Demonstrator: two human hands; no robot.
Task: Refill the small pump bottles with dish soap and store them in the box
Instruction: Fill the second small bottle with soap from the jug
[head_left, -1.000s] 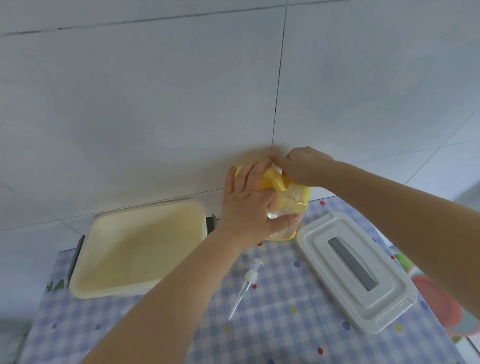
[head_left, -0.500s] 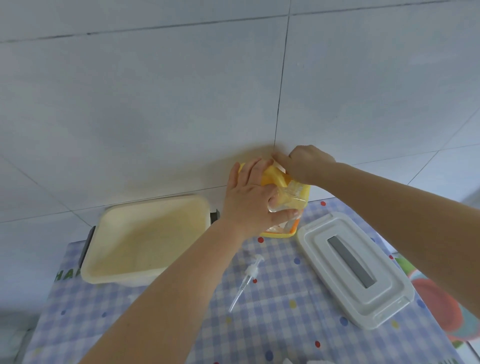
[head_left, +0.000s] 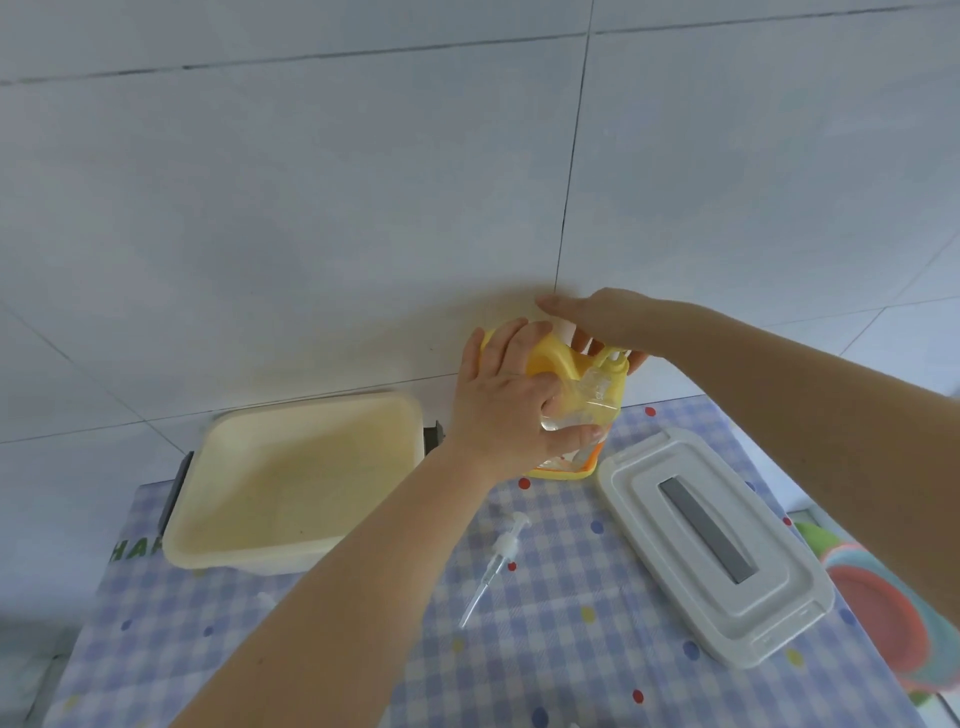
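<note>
A yellow dish soap bottle (head_left: 548, 358) stands at the back of the table against the tiled wall. My left hand (head_left: 506, 410) grips a small clear bottle (head_left: 584, 408) held up against the yellow bottle's front. From above, my right hand (head_left: 610, 325) covers the yellow bottle's pump top, thumb stretched out and fingers curled down round it. A loose white pump head with its tube (head_left: 496, 564) lies on the checked cloth in front. The open cream box (head_left: 311, 413) sits to the left, nothing visible inside.
The box's white lid with a grey handle (head_left: 711, 545) lies to the right on the blue checked tablecloth (head_left: 571, 649). Stacked coloured bowls (head_left: 883, 618) sit past the table's right edge. A tiled wall closes the back.
My right hand has loosened from a tight fist, with the thumb now stretched out over the yellow bottle's top. My left hand still holds the clear bottle in the same place.
</note>
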